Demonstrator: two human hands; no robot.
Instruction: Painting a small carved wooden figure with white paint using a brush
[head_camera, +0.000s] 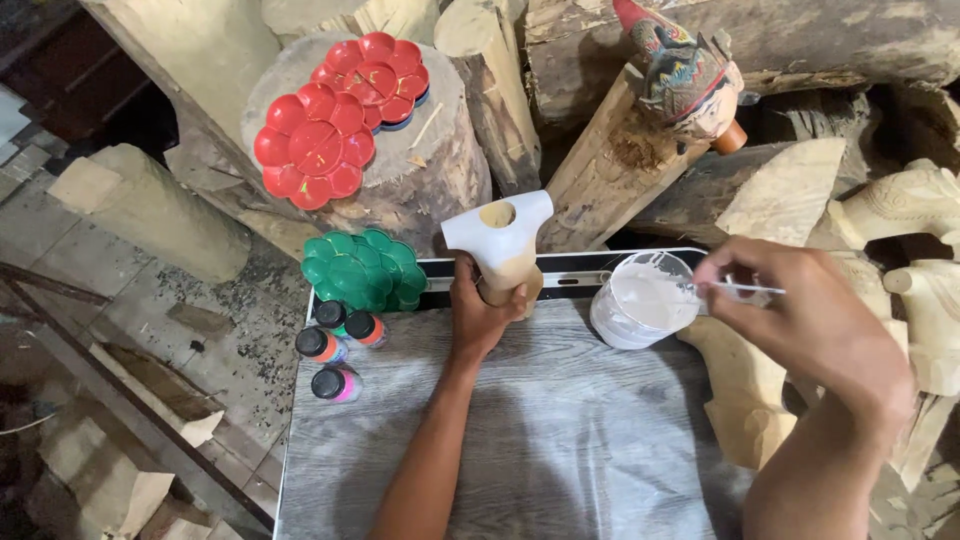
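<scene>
One grey wood-grain counter (560, 440) fills the lower centre of the frame. At its top edge the left hand (482, 310), grip wrapped tight, holds a white-coated wooden carving (500, 240) upright. Right of centre, the right hand (800, 310) pinches a thin brush handle (745, 290) over the white paint cup (645, 300).

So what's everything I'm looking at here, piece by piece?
wooden torso carving: one, white-primed top, bare base, upright on board
cup of white paint: one, on board's right
paint bottles: four, black caps, board's left edge
green palette: one, behind the bottles
red palettes: two, on a stump
painted carving: one, multicoloured, on logs
grey board: one
unpainted carvings: several, right
left hand: grips torso's base
right hand: holds a thin tool over the cup
</scene>
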